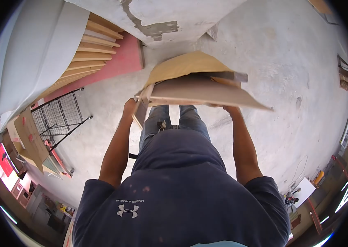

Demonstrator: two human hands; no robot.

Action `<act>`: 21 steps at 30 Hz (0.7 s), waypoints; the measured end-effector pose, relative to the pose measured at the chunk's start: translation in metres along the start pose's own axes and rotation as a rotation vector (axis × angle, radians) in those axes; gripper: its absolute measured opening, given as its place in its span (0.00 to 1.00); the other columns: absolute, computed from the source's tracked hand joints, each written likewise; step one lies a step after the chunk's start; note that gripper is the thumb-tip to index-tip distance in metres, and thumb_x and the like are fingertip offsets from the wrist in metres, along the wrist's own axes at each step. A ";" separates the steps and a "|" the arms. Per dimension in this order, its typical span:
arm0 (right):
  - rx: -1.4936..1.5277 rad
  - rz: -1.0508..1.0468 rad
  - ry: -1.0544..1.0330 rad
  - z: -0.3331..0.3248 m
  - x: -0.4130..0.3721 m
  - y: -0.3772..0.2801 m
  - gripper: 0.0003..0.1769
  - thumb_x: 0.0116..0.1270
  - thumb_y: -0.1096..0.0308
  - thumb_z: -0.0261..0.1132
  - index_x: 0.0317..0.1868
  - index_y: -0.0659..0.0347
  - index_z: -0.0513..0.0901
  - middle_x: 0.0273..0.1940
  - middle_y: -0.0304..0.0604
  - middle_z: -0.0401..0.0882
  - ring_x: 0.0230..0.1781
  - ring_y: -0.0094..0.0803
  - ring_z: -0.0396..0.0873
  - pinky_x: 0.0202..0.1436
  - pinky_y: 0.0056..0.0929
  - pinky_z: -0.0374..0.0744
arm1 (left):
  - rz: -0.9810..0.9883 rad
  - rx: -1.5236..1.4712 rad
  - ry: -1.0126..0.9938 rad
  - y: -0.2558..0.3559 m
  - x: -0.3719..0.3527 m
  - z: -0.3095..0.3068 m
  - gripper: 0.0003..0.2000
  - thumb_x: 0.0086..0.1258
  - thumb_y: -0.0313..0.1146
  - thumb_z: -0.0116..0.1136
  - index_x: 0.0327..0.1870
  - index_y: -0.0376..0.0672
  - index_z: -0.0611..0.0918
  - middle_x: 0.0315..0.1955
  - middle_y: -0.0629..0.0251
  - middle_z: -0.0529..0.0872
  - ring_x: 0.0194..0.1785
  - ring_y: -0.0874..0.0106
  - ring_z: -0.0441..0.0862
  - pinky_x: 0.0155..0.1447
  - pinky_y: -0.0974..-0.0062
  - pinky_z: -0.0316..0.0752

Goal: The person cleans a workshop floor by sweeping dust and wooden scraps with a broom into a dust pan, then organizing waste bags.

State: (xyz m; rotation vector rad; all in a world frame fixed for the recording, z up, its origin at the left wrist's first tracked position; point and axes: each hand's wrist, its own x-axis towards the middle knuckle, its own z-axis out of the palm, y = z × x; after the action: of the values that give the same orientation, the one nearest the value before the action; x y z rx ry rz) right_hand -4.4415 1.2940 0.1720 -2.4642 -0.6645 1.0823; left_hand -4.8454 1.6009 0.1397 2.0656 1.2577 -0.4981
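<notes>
In front of my thighs I carry an open cardboard box (pixel 207 92) with its flaps sticking out. One tan flap (pixel 190 65) rises on the far side, and a greyer flap slopes out to the right. The dark gap between the flaps hides most of the inside. My left hand (pixel 129 108) grips the box at its left side, beside a flap hanging down. At the near right edge, my right hand (pixel 233 110) holds the box from below, its fingers mostly hidden.
A black wire rack (pixel 60 117) and another cardboard box (pixel 28 138) stand at the left. Above them are wooden slats (pixel 93 47) over a pink panel (pixel 128 57) and a large pale grey sheet (pixel 38 57). A white patched block (pixel 194 18) lies ahead on the concrete floor (pixel 281 90).
</notes>
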 end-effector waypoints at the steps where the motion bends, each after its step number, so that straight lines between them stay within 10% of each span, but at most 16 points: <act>1: 0.000 0.001 -0.007 0.002 -0.007 0.004 0.22 0.58 0.56 0.56 0.40 0.69 0.79 0.41 0.61 0.79 0.44 0.47 0.79 0.45 0.42 0.74 | -0.091 -0.082 0.053 0.034 -0.021 -0.024 0.18 0.65 0.44 0.45 0.41 0.41 0.82 0.33 0.41 0.82 0.42 0.48 0.80 0.46 0.57 0.74; 12: 0.175 0.089 0.090 -0.016 -0.003 -0.022 0.21 0.55 0.56 0.60 0.36 0.70 0.79 0.25 0.45 0.77 0.27 0.35 0.74 0.34 0.36 0.73 | 0.237 -0.200 0.140 0.028 -0.012 -0.018 0.17 0.63 0.43 0.46 0.38 0.39 0.81 0.26 0.48 0.83 0.35 0.54 0.82 0.42 0.62 0.74; 15: 0.269 0.113 0.082 -0.033 0.002 -0.064 0.23 0.54 0.54 0.61 0.30 0.73 0.77 0.21 0.41 0.74 0.23 0.29 0.69 0.28 0.31 0.69 | -0.053 -0.518 0.035 0.066 -0.007 -0.084 0.20 0.64 0.45 0.48 0.28 0.33 0.80 0.15 0.53 0.79 0.22 0.65 0.80 0.30 0.67 0.74; 21: 0.210 0.081 -0.094 -0.085 -0.008 -0.142 0.24 0.56 0.53 0.59 0.26 0.73 0.77 0.20 0.40 0.71 0.23 0.26 0.68 0.27 0.32 0.67 | -0.029 -0.904 0.107 0.073 0.002 -0.117 0.16 0.66 0.40 0.48 0.34 0.32 0.80 0.23 0.59 0.82 0.26 0.71 0.80 0.30 0.73 0.75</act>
State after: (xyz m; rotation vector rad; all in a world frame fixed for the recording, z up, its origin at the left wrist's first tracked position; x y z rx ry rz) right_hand -4.4201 1.3940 0.3026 -2.2896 -0.4551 1.2381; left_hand -4.7820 1.6606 0.2461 1.3103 1.2518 0.1732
